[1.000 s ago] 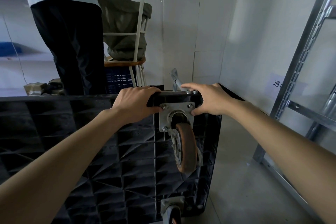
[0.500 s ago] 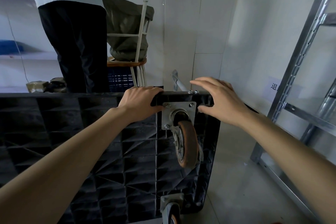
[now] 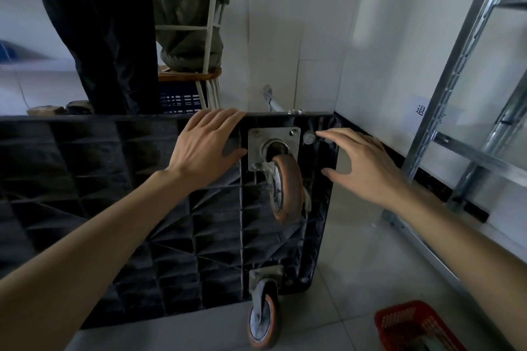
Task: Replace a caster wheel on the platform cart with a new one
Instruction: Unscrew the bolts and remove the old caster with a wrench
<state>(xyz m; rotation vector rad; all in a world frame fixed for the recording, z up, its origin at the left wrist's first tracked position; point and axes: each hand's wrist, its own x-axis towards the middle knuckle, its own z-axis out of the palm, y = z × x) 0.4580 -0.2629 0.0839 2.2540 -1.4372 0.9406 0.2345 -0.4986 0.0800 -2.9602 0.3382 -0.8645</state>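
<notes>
Standing on its long edge on the floor, the cart [image 3: 119, 208] shows its ribbed underside to the camera, which puts the casters within easy reach and leaves their bolts facing outward. The left hand [image 3: 208, 145] lies flat over the upper rim, fingers straight and thumb against the ribs beside the plate [image 3: 288, 138], most likely to steady the tipped deck so it does not fall. The right hand [image 3: 359, 162] hovers relaxed and spread just right of the plate, holding nothing, fingertips near the corner; whether they touch the cart I cannot tell. The worn wheel [image 3: 286, 188] hangs from that plate, which appears bolted at its corners, so removal seems not yet begun. A second caster [image 3: 263, 319] sits below at the lower corner. A red basket [image 3: 413, 325] waits on the floor nearby, perhaps for parts or tools. No wrench shows, so fetching one is probably next.
</notes>
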